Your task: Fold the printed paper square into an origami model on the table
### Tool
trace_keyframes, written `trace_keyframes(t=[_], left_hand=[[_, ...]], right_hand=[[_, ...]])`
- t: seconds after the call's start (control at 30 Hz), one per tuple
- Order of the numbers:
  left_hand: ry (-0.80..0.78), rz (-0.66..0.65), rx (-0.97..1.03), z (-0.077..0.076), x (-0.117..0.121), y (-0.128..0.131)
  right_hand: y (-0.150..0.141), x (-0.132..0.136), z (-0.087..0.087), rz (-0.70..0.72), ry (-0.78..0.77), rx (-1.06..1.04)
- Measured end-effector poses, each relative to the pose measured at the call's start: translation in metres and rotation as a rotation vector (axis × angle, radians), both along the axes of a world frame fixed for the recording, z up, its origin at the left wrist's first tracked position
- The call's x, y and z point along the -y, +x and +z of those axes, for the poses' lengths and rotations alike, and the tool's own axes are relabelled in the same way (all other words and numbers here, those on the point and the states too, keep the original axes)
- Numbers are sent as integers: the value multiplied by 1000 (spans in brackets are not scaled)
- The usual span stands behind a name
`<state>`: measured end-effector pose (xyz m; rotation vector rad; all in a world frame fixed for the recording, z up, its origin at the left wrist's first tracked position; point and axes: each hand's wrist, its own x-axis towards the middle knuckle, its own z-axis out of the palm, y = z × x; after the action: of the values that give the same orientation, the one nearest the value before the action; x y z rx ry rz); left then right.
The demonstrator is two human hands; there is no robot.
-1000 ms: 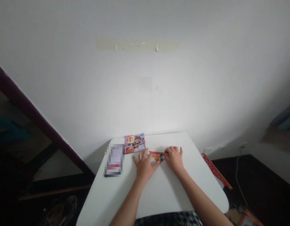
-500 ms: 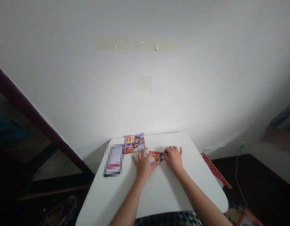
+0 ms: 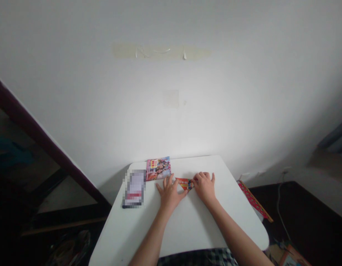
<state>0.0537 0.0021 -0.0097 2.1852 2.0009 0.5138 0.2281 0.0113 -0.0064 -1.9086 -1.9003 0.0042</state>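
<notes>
A small orange-red piece of printed paper (image 3: pixel 183 183), folded to a triangle, lies flat on the white table (image 3: pixel 184 229). My left hand (image 3: pixel 170 192) rests with fingers spread, its thumb and index fingertip touching the left part of the paper. At the paper's right corner, my right hand (image 3: pixel 205 186) has its thumb and fingertips pinched together on it. The right hand's fingers cover that end of the paper. A colourful printed leaflet (image 3: pixel 159 169) lies just beyond my left hand, near the table's back edge.
A phone (image 3: pixel 134 189), blurred by pixels, lies at the table's left side. The white wall (image 3: pixel 171 125) rises right behind the table. Right of the table, a pink patterned item (image 3: pixel 252 199) and a cable (image 3: pixel 280 207) are low down.
</notes>
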Motion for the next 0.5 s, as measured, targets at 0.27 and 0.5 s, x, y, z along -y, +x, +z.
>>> trace_keyframes(t=[0.27, 0.5], left_hand=[[31, -8, -30, 1, 6, 0], [22, 21, -18, 0, 3, 1]], right_hand=[[2, 0, 0, 26, -6, -32], [4, 0, 0, 59, 3, -63]])
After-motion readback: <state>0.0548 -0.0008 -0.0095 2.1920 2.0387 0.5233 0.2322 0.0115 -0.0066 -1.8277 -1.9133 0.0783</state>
